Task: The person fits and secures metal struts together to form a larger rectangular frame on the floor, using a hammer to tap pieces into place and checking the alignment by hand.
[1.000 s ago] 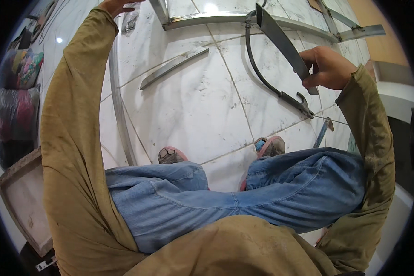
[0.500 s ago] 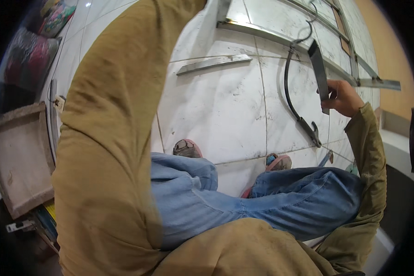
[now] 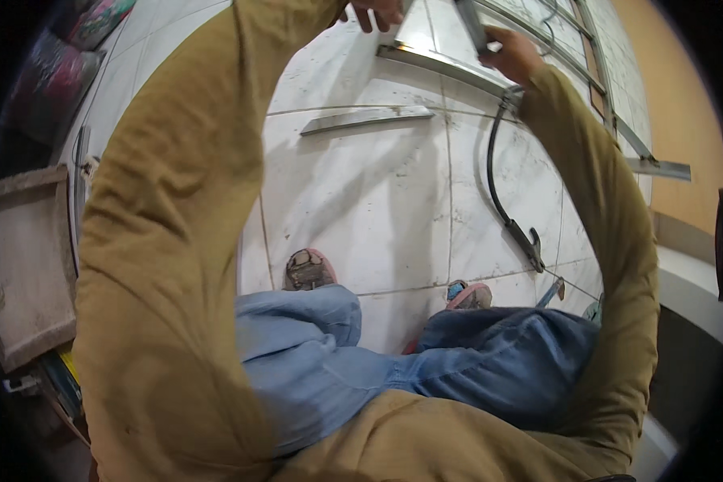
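Note:
My right hand (image 3: 512,55) is closed around one end of a dark flat metal bar (image 3: 470,24), near the top of the picture. The bar's far end runs out of view. At the top edge my left hand (image 3: 376,13) shows only in part; its fingers hang apart, and I see nothing in them. Just below and between the hands lies the corner of a metal frame (image 3: 450,68) on the floor. A loose piece of square metal tube (image 3: 367,120) rests on the tiles nearer to me.
A black cable with a welding-type clamp (image 3: 527,243) lies on the white tiles (image 3: 353,209), right of my shoes. A blue-handled tool (image 3: 551,292) is beside my right knee. To the left stand a shallow grey tray (image 3: 24,265) and plastic-wrapped bundles (image 3: 52,80).
My right hand has carried the metal bar forward and left, over the frame. The left hand's fingers have come into view at the top.

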### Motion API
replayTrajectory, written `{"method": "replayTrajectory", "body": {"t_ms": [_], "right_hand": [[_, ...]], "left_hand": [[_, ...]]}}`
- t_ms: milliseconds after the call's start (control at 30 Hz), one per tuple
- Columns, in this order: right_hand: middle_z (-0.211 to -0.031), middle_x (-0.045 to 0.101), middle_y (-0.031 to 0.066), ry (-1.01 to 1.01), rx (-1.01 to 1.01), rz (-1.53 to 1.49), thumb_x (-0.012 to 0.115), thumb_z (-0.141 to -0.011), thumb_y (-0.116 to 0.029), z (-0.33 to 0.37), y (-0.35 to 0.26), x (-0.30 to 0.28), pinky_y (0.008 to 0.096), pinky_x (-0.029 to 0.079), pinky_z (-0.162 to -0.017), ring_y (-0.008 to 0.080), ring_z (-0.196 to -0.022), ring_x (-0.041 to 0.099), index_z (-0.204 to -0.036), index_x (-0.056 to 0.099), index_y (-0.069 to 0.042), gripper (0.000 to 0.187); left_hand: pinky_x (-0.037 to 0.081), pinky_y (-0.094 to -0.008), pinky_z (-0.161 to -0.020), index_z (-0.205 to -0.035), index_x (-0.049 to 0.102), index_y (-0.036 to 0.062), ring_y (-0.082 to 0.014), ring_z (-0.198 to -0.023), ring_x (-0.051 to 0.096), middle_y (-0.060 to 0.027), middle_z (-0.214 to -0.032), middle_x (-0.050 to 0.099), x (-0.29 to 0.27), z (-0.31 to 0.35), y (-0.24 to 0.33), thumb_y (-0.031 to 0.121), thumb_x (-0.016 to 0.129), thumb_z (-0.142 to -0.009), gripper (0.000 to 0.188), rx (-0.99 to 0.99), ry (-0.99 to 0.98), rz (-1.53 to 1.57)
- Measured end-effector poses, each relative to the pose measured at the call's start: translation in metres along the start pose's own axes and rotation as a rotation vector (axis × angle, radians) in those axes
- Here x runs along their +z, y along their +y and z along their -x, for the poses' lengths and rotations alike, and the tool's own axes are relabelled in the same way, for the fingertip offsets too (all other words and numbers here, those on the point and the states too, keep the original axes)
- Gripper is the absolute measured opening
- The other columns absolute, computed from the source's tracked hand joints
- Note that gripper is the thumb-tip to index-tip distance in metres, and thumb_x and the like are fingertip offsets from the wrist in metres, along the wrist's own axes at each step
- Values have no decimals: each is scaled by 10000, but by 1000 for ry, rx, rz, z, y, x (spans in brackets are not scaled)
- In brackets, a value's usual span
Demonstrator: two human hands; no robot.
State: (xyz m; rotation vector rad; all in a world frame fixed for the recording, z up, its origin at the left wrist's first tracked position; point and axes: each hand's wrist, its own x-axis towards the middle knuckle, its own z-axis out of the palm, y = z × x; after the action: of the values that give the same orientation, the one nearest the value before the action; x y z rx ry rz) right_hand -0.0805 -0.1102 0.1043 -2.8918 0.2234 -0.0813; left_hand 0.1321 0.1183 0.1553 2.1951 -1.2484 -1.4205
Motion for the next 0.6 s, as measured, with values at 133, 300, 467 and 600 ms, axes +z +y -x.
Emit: {"method": "replayTrajectory", "body": {"t_ms": [133, 300, 467, 600], "right_hand": [[-955, 722, 153, -23, 40, -61, 746, -759, -185, -11, 38, 45, 412, 542, -797, 320, -871, 696, -1084, 695, -88, 343], [-815, 717, 125, -171, 378, -292, 738, -756, -157, -25, 18, 39, 410, 553, -725, 280, -787, 706, -1025, 714, -114, 273], [-796, 712, 139, -94, 158, -49, 746, -767, -200, -41, 21, 47, 407, 543, -670, 283, -713, 686, -988, 723, -112, 239], [-837, 711, 164, -139, 88, -45, 731, -764, -240, -41, 38, 59, 422, 542, -694, 320, -764, 688, -948, 729, -102, 230]], "left_hand": [[526, -406, -887, -1403, 475, 60, -255, -1079, 628, -140, -1240, 623, 56, -42, 17, 488, 662, -881, 700, 207, 131, 178], [530, -426, -781, -1326, 500, 48, -266, -1034, 602, -125, -1171, 621, 96, -107, 31, 546, 726, -824, 743, 213, 656, 923], [549, -428, -743, -1174, 560, -10, -259, -911, 647, -158, -1074, 632, 93, -145, 24, 398, 713, -868, 532, 251, 740, 982], [548, -382, -714, -985, 640, -68, -279, -795, 665, -162, -923, 677, 102, -150, 24, 309, 687, -865, 398, 311, 836, 1090]]}}
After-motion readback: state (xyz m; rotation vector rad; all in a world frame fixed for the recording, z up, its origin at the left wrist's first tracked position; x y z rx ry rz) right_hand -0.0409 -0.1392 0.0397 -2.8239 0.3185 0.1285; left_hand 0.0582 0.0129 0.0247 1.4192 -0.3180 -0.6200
